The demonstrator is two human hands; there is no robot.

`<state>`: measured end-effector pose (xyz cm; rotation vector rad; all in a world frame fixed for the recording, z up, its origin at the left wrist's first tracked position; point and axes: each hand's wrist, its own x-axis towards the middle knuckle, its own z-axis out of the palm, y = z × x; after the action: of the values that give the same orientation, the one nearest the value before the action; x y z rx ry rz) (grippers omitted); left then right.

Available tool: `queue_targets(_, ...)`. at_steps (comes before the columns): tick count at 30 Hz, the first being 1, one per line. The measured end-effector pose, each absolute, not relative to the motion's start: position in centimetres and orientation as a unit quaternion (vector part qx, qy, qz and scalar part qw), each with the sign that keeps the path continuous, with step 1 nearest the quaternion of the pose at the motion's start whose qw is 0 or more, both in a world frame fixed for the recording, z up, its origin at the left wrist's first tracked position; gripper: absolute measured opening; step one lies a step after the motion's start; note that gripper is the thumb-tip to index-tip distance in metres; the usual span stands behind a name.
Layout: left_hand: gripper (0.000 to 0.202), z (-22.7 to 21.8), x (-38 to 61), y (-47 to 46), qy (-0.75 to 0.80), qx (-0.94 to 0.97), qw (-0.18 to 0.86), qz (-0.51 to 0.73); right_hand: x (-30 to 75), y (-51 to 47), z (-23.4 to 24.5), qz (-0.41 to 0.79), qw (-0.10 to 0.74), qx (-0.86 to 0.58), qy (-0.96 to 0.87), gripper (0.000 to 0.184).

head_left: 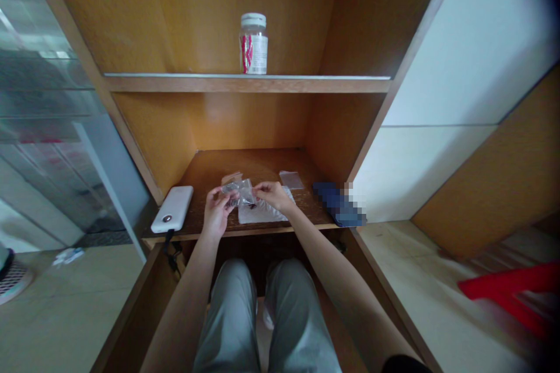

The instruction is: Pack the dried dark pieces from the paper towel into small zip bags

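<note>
Cabinet [289, 17] is walling the lower shelf [258, 160] at back + both sides; shelf is carrying a white sheet [266, 215], w/ blue item [335, 201] (partly pixelated, ID unclear) on R & power bank [175, 208] on L; L hand [216, 210] is gripping the clear bag [243, 189] by its L side, R hand [272, 193] is pinching its R edge, prob. fingertips only; bag is hanging over the sheet's L end, contents too small to tell; for doing this well, L hand should be holding lightly, R hand working the edge gently, above the sheet so loose bits are landing there; forearms are crossing the front edge, so stray bits could be dropping toward the knees [236, 280]; power bank & blue item are bounding sideways room; flat bag [291, 180] is lying just behind R hand.
</note>
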<state>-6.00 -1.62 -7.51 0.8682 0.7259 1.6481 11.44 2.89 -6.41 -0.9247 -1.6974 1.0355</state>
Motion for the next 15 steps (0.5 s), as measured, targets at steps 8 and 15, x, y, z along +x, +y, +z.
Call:
queue_targets(8,0.046,-7.22,-5.67,-2.11,0.325,0.392,0.524,0.683,11.29,2.71,-5.97,0.441,0.463,-0.382,-0.667,0.009)
queue_targets(15,0.048,-7.11,-5.48,-2.27,0.335,0.421,0.517,0.665,11.42,3.1,-6.19,0.42,0.485,-0.389,-0.661,0.007)
